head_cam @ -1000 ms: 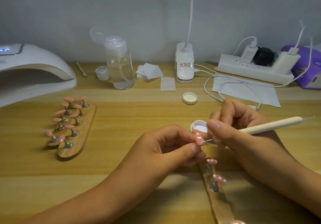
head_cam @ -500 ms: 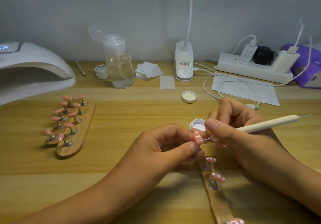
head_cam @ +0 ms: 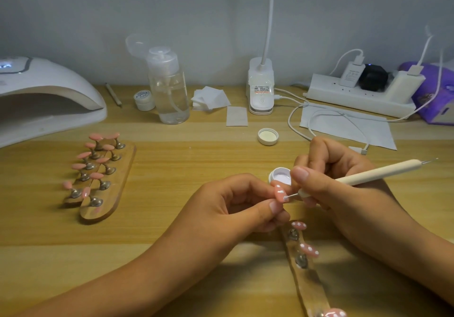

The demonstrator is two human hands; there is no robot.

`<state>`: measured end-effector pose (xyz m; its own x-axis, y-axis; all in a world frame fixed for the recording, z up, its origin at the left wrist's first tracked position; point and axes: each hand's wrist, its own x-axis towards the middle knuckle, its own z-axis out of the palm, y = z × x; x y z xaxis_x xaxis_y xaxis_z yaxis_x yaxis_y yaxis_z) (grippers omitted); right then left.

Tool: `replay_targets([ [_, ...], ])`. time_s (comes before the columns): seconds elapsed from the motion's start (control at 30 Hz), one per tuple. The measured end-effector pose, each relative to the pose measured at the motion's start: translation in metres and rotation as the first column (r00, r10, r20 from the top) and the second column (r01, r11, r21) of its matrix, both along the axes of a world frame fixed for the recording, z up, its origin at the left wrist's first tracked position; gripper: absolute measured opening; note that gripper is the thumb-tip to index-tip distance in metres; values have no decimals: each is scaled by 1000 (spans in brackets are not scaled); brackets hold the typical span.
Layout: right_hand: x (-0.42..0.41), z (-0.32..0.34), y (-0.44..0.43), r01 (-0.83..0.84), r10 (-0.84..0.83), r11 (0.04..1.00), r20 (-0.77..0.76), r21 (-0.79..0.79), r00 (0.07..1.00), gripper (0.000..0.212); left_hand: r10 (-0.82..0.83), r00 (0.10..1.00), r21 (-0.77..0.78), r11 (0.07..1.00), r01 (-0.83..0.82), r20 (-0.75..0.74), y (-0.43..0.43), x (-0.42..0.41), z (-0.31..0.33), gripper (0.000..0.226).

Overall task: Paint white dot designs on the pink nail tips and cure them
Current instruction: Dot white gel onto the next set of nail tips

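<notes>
The left hand (head_cam: pixel 235 206) has thumb and forefinger curled together, pinching a pink nail tip (head_cam: pixel 279 193) from below; the tip stands just above the thumbnail, face up, with white dots on it. How the fingers grip its underside is hidden. The right hand (head_cam: pixel 344 193) holds a dotting tool (head_cam: pixel 368 174) like a pen, thumb and forefinger closed narrowly round the shaft near its front end, the other fingers folded under. The tool's fine metal point reaches out from those fingertips and touches the lower edge of the held tip, at a white dot.

Just beyond both sets of fingertips, partly behind the right thumb, sits an open pot of white paint (head_cam: pixel 278 172). Below the left fingers a wooden strip (head_cam: pixel 310 289) runs toward the person, carrying dotted tips (head_cam: pixel 299 225) on metal stands. Well to the left of the left hand, plain pink tips (head_cam: pixel 97 175) stand on two more wooden holders, and farther back on that side is the curing lamp (head_cam: pixel 49 90). A loose lid (head_cam: pixel 268 136) lies beyond the right knuckles
</notes>
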<state>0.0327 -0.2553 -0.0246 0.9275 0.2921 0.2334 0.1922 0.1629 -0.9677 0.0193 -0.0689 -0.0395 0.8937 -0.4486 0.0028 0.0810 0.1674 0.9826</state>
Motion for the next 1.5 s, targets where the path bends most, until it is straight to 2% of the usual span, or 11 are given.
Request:
replay_targets([
  [0.33,-1,-1,-3,6,-6,1000,24,-3,1000,39,-8,1000,30,1000,7,11,1,0,-1,10],
  [0.43,3,-1,-4,-2,-1,998,57,55,998,31,-8,1000,31,999,7,25,1,0,0,10],
  [0.53,11,4,-8,69,-75,997,138,45,988,15,-9,1000,30,1000,8,23,1,0,0,12],
  [0.67,17,3,-13,281,-211,944,336,-175,918,11,-13,1000,36,999,12,23,1,0,1,12],
  [0.77,18,-7,-12,363,-209,877,427,-317,879,17,-15,1000,34,999,14,21,1,-1,2,11],
  [0.9,20,-11,-12,381,-149,824,488,-419,860,19,-13,1000,42,999,13,17,0,-1,3,10],
  [1.27,24,-15,-11,342,-66,798,493,-495,867,18,-17,1000,47,999,17,11,1,0,3,10],
  [1.5,24,-16,-11,320,-80,814,453,-484,888,22,-32,999,59,998,31,20,2,0,2,11],
])
